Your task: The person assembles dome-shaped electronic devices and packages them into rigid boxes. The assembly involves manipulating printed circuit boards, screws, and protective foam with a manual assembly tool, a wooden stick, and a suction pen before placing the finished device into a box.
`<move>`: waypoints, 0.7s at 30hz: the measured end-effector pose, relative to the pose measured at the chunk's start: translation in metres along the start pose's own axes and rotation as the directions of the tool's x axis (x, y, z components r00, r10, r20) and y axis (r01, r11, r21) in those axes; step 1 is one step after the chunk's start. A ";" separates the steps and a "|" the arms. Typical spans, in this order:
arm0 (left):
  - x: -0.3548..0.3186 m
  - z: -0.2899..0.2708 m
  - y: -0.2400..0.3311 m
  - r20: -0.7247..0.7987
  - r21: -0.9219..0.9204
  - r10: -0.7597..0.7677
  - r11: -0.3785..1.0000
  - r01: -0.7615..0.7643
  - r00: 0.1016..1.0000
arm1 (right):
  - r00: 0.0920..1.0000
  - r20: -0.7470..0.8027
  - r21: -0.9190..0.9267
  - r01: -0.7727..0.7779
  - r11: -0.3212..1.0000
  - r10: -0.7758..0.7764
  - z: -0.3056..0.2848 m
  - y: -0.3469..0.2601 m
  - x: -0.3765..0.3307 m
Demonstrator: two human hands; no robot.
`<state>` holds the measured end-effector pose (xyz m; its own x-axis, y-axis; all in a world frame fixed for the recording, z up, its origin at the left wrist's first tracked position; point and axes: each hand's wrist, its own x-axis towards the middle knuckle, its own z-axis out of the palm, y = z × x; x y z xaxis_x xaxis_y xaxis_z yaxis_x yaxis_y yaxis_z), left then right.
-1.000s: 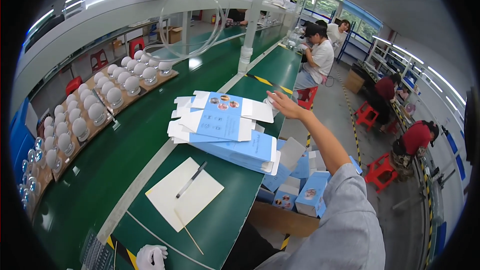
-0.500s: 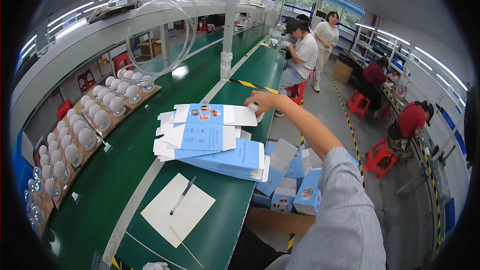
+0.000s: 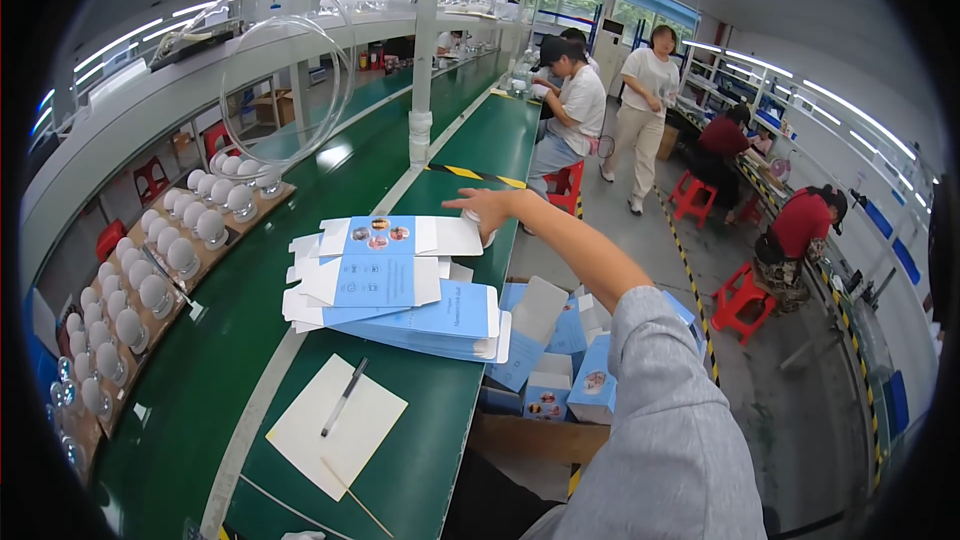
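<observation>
My right hand [image 3: 492, 206] reaches out over the bench at the right end of a stack of flattened blue and white cartons [image 3: 425, 310]. Its fingers are stretched apart, close to the white flap [image 3: 458, 235] of the top carton; something small and white shows at the fingertips, too small to name. Whether the hand touches the flap, I cannot tell. The top carton [image 3: 378, 280] has round pictures on its blue panel. Nearer to me a black pen [image 3: 345, 398] lies on a sheet of pale paper [image 3: 320, 445], beside a thin wooden stick [image 3: 362, 505]. My left hand is not seen.
Rows of white globe bulbs [image 3: 157, 295] stand on boards at the left. Folded-up blue cartons [image 3: 592, 390] fill a box right of the bench [image 3: 420, 480]. A post [image 3: 423, 70] rises from the bench. People sit along both sides; one person [image 3: 645, 90] stands in the aisle.
My view has shifted, so the bench things sit further left in the picture. My right hand's fingers have spread at the carton flap. The person in the aisle has come nearer.
</observation>
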<state>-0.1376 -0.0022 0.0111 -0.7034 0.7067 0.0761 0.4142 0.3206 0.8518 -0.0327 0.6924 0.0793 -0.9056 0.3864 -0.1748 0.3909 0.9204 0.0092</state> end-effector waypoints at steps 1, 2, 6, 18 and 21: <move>0.002 0.001 0.000 0.004 -0.004 0.010 1.000 -0.010 1.000 | 0.996 -0.086 -0.029 -0.036 0.999 0.033 -0.003 0.002 -0.004; -0.002 0.001 0.001 0.002 -0.005 0.016 1.000 -0.016 1.000 | 0.983 -0.172 -0.054 -0.067 0.996 0.057 -0.007 -0.002 -0.007; -0.004 -0.002 0.009 0.001 0.049 0.042 0.998 -0.042 0.999 | 0.983 -0.036 0.146 0.183 0.972 -0.180 -0.031 -0.023 -0.011; -0.003 -0.004 0.004 -0.001 0.054 0.046 0.998 -0.046 0.999 | 0.974 -0.059 0.034 0.220 0.975 -0.218 -0.005 -0.116 -0.081; -0.004 -0.006 -0.005 0.002 0.094 0.068 0.993 -0.068 0.998 | 0.742 -0.433 -0.134 0.509 0.850 -0.512 -0.004 -0.194 -0.076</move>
<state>-0.1403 -0.0109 0.0102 -0.6723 0.7283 0.1328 0.5136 0.3296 0.7922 -0.0400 0.4847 0.0946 -0.9432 -0.1590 0.2917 -0.1509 0.9873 0.0504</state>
